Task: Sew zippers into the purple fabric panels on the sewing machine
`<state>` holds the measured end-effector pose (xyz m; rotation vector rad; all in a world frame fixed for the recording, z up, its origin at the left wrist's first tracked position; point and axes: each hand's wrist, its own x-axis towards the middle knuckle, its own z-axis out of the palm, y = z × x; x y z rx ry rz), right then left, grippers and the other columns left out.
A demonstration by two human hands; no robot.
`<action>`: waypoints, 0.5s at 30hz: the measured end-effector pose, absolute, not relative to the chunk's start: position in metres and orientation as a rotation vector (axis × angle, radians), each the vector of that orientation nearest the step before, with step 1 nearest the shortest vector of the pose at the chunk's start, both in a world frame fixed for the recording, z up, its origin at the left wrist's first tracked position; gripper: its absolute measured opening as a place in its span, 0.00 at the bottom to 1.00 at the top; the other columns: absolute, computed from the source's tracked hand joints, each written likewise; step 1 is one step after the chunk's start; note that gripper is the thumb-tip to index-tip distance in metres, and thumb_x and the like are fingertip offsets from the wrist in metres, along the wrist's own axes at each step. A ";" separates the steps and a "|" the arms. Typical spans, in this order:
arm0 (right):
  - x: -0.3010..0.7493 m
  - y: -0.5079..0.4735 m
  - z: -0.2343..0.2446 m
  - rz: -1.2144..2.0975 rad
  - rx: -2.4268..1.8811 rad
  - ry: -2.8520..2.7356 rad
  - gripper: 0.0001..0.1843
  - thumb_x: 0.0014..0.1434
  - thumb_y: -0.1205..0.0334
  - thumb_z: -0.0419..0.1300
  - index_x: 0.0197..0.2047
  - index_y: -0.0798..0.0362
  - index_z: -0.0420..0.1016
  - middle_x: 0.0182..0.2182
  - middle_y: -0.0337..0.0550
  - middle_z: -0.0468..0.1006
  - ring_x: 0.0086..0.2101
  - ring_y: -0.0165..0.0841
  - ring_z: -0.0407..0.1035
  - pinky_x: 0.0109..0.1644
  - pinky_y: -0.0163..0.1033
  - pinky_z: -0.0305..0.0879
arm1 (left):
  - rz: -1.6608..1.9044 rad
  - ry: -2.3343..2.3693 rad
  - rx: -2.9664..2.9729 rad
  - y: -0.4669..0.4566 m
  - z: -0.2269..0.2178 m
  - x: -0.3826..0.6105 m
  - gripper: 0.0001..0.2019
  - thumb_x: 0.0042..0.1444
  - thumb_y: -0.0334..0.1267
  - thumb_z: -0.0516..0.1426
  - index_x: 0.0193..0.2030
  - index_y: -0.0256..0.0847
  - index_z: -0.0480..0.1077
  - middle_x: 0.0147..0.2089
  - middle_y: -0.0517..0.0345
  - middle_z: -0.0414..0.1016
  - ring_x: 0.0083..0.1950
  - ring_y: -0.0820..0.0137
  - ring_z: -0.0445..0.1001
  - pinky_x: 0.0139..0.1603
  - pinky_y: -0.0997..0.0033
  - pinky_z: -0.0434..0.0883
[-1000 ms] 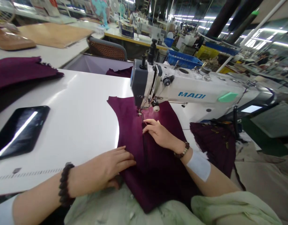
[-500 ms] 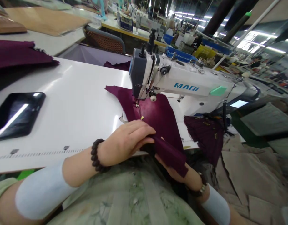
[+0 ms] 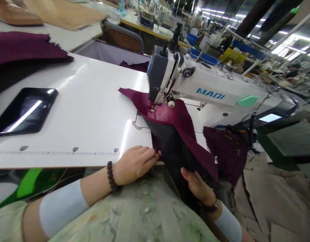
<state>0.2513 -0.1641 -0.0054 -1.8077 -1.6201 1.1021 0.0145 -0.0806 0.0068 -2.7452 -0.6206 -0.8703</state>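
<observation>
A maroon fabric piece [image 3: 181, 116] lies under the presser foot of the white sewing machine [image 3: 210, 90]. Its near part is turned back, showing a black underside [image 3: 170, 141] that hangs over the table's front edge. My left hand [image 3: 136, 164], a beaded bracelet at its wrist, is closed at that edge with its fingertips pinching the fabric's left border. Lower right, my right hand [image 3: 199, 186] has its thumb against the black side. Its other fingers are mostly hidden, and it appears to grip the turned-back fabric.
A dark phone-like tablet [image 3: 26, 111] lies on the white table [image 3: 94, 111]. Maroon fabric [image 3: 26, 48] is piled at the far left. Right of the machine hang maroon pieces with small yellowish metal parts [image 3: 227, 144], beside beige fabric [image 3: 278, 188].
The fabric's near part has been turned over, exposing its black side. My left hand has moved left and nearer to me, and my right hand has come out from beneath the fold.
</observation>
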 end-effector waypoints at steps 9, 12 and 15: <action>0.235 -0.160 0.010 1.228 -1.734 -1.450 0.40 0.50 0.27 0.47 0.44 0.55 0.78 0.40 0.49 0.78 0.53 0.44 0.65 0.64 0.51 0.53 | -0.882 -0.676 -2.745 -0.076 0.008 0.021 0.17 0.67 0.30 0.40 0.33 0.36 0.66 0.25 0.60 0.63 0.25 0.72 0.62 0.25 0.71 0.60; 0.233 -0.158 0.018 1.250 -1.681 -1.610 0.37 0.55 0.31 0.44 0.44 0.52 0.78 0.38 0.47 0.79 0.51 0.42 0.67 0.62 0.49 0.57 | -0.969 -0.707 -2.765 -0.077 0.007 0.025 0.20 0.67 0.31 0.40 0.25 0.38 0.63 0.22 0.61 0.62 0.23 0.73 0.60 0.25 0.71 0.60; 0.241 -0.158 0.018 1.163 -1.634 -1.828 0.31 0.61 0.38 0.42 0.47 0.49 0.76 0.39 0.45 0.79 0.51 0.39 0.67 0.60 0.48 0.59 | -1.056 -0.753 -2.793 -0.078 0.007 0.025 0.20 0.67 0.33 0.41 0.24 0.39 0.61 0.20 0.64 0.60 0.21 0.75 0.59 0.23 0.73 0.59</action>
